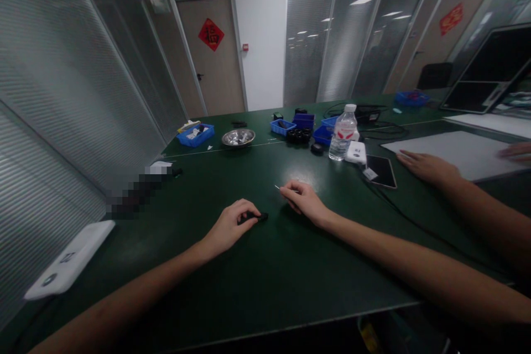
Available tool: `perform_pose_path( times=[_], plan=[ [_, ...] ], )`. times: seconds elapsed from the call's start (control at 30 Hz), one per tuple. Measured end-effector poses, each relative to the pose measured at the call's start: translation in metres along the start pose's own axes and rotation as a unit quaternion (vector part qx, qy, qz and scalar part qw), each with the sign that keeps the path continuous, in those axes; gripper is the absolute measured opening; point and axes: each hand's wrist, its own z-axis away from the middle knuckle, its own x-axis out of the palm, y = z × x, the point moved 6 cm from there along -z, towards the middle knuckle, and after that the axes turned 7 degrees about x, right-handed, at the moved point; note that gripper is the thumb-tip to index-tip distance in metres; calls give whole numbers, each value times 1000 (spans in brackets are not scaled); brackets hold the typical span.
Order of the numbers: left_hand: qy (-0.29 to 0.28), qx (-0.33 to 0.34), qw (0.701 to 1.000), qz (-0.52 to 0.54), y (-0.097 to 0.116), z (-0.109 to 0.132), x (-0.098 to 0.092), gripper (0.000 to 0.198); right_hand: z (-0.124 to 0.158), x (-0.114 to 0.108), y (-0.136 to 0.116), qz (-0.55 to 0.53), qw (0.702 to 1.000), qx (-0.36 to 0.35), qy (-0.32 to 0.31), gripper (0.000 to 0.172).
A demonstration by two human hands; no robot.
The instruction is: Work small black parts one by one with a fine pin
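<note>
The green worktop (249, 282) lay below. The left hand (229, 224) pinched a small black object (264, 216) at or just above it; the right hand (306, 202) gripped a thin pale rod (277, 187), apart. This seemed a positioning step, the next move calling for steady alignment.

Black piece (264, 216), dark green table (265, 287)

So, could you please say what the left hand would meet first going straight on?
The left hand, holding a black piece, would probably meet the right hand first, though depth is unclear.
</note>
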Motion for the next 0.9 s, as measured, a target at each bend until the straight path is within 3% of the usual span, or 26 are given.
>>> perform_pose_path(
  times=[0.47,0.6,0.73,0.9],
  plan=[
    [-18,13,998,-59,13,7,2,33,2,0,-4,30,999,3,-12,41],
    [-11,24,998,-62,14,7,2,27,12,5,-24,126,990,-69,-17,34],
    [-2,29,997,-73,12,7,2,18,27,22,-37,267,945,-179,-60,25],
    [-2,31,995,-91,16,7,2,24,37,41,-31,418,866,-257,-99,22]
  ],
)
